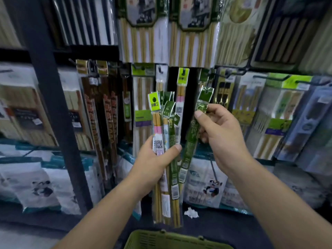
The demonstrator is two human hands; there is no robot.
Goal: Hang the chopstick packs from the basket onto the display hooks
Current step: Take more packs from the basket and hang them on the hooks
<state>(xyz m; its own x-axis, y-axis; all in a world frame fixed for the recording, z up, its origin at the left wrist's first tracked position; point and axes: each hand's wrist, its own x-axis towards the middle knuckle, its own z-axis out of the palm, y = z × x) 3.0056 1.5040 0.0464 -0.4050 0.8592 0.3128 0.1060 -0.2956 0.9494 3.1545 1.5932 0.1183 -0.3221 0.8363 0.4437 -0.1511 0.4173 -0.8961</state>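
The display wall (pixel 143 42) fills the view ahead, hung row on row with chopstick packs whose long axes run straight down from black display hooks (pixel 226 74) that jut out toward the person. At the bottom edge, below and between the forearms, sits the green basket (pixel 172 239), with only its rim in sight. The left hand (pixel 152 162) is clenched round a bundle of packs (pixel 166 133), thumb across the front. It holds them near upright, header cards up and feet hanging down toward the basket. The right hand (pixel 222 133), higher and nearer the hooks, pinches a single dark green pack (pixel 193 135) between thumb and fingers just under its header. This pack leans a little, its top tipped to the right and its foot just beside the bundle. Its header (pixel 206 92) points up and slightly right and lies just below the hook row. It is near a hook that seems to carry like green packs, though blur makes the match uncertain. The coming move turns on this: the hanging end is at the top of the pack's long axis, the hooks stand above and beyond it, and the right hand is the one placed to lift the pack and push it on, while the left hand only keeps the stock
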